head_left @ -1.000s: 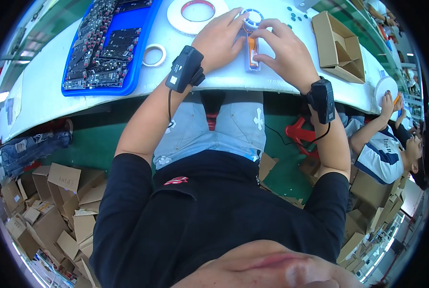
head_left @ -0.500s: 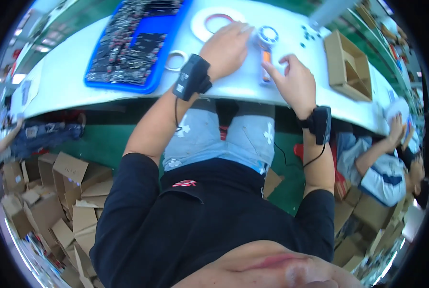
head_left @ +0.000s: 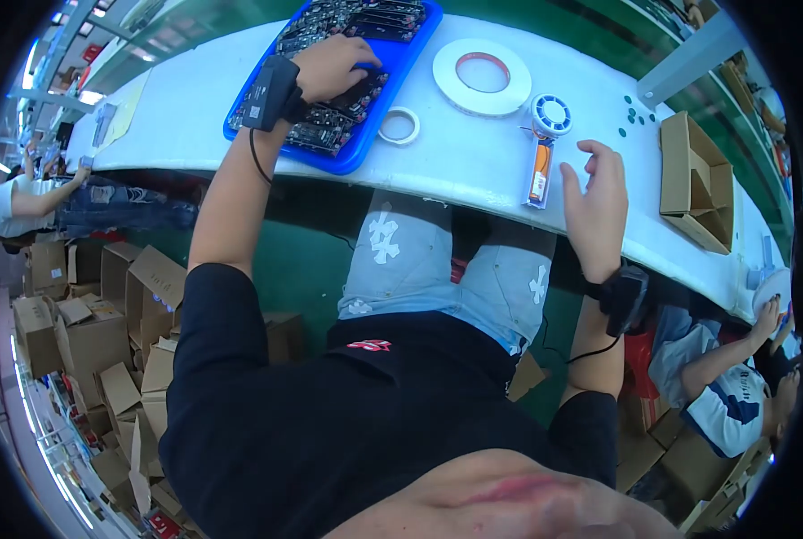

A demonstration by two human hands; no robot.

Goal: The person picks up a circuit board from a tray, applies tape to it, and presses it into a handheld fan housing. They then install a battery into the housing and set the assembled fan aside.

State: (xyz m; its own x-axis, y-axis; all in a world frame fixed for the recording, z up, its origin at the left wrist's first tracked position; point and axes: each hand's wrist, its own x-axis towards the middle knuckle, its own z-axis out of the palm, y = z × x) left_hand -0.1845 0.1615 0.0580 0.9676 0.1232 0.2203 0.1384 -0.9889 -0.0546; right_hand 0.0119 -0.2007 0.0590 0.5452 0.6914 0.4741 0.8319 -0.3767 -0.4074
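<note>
My left hand (head_left: 337, 69) is over a blue tray (head_left: 337, 164) packed with dark circuit boards (head_left: 325, 135). Its fingers are bent, with a gap between thumb and forefinger; no board is visibly gripped. My right hand (head_left: 596, 202) is open, thumb and fingers apart, just right of a small handheld fan (head_left: 539, 166). The fan lies on the table apart from the hand, its round white-and-blue head (head_left: 552, 115) pointing away from me. An orange battery (head_left: 541, 171) shows inside its clear handle.
A large white tape roll (head_left: 451, 88) and a smaller ring of tape (head_left: 399, 127) lie on the white table (head_left: 455, 171). Small green discs (head_left: 631, 117) sit near a grey post (head_left: 689, 67). At right stands a divided cardboard box (head_left: 675, 193); a co-worker (head_left: 725, 386) sits beyond.
My left hand has moved left, from beside the large tape roll to the boards in the tray. My right hand remains near the fan, its fingers more upright. The view has shifted.
</note>
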